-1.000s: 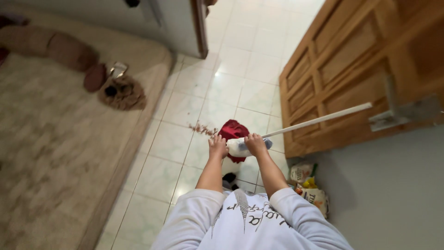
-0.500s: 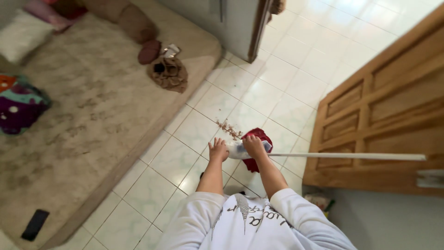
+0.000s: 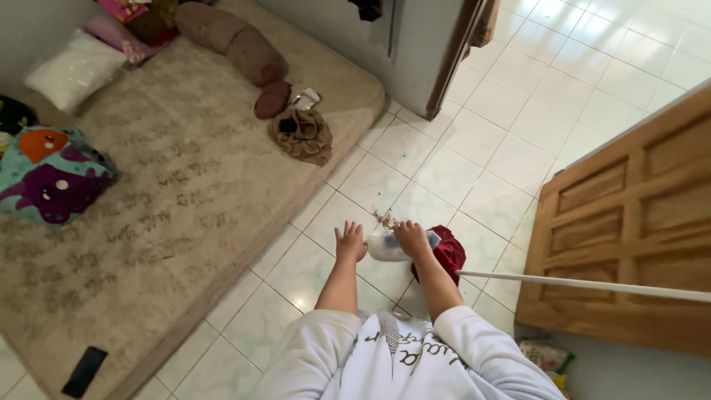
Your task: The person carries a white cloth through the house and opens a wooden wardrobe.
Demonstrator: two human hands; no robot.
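Observation:
My right hand [image 3: 412, 237] is closed on a crumpled whitish bag [image 3: 384, 247] low over the tile floor. Just to the left, my left hand [image 3: 349, 241] hovers with fingers spread, holding nothing and close to the bag's edge. A red dustpan [image 3: 446, 253] lies under and behind my right wrist. Its long white handle [image 3: 592, 285] runs off to the right. A small heap of brown debris [image 3: 384, 218] sits on the tile just beyond the bag.
A beige mattress [image 3: 170, 215] fills the left, with pillows, a brown bolster [image 3: 231, 38], a brown cloth bundle [image 3: 302, 135] and a black phone [image 3: 83, 370]. A wooden door [image 3: 629, 222] stands at right, with packets [image 3: 546, 355] by its base.
My left hand has come off the whitish bag and now hangs open beside it. The view has swung left, showing more of the mattress. The dustpan handle now lies lower and flatter.

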